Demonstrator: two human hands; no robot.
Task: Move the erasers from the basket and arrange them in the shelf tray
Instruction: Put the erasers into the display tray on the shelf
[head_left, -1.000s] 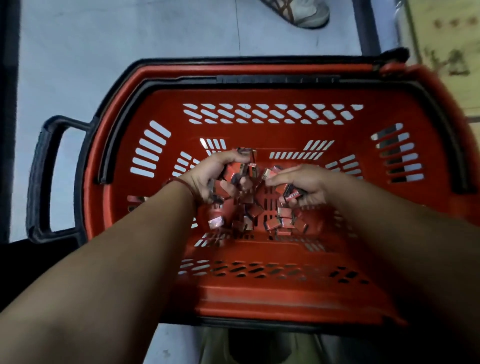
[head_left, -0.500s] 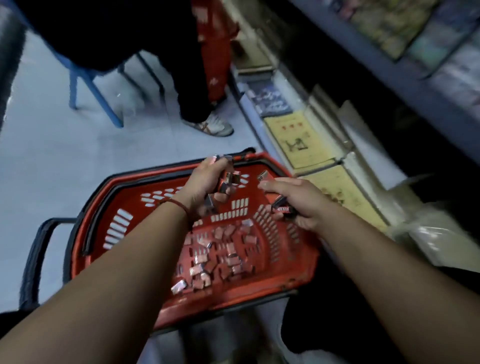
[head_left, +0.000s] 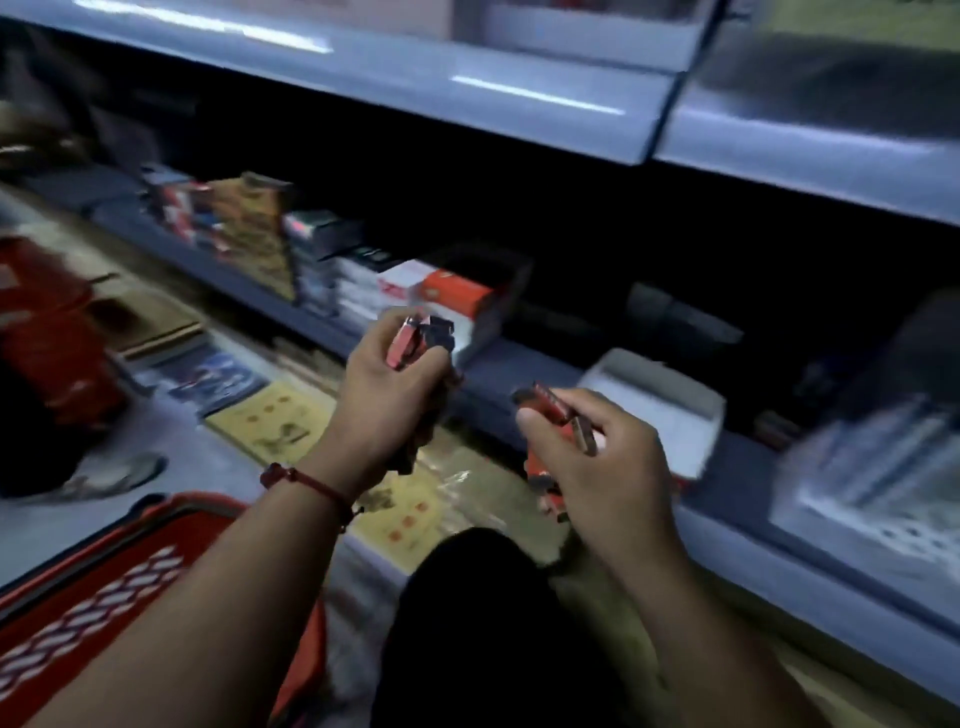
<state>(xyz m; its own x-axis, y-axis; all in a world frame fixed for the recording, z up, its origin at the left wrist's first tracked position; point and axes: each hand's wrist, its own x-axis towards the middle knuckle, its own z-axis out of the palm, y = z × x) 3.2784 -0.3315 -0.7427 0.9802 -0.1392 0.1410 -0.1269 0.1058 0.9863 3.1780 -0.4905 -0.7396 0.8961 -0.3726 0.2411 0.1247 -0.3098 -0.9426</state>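
Before the shelf edge (head_left: 748, 462), the hands, left (head_left: 395, 405) and right (head_left: 608, 467), each clutch erasers (head_left: 415, 338) near the tray (head_left: 660, 410)

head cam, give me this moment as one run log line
phase: transfer | left hand: grips erasers | right hand: grips erasers | white tray: on shelf beyond right hand | basket: lower left

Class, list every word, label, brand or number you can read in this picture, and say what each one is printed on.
No text can be read: the whole picture is motion-blurred.
On the erasers gripped in the left hand and right hand: wrapper print blurred.
On the red-and-white box: markings blurred.
On the yellow sheets: red marks, too blurred.
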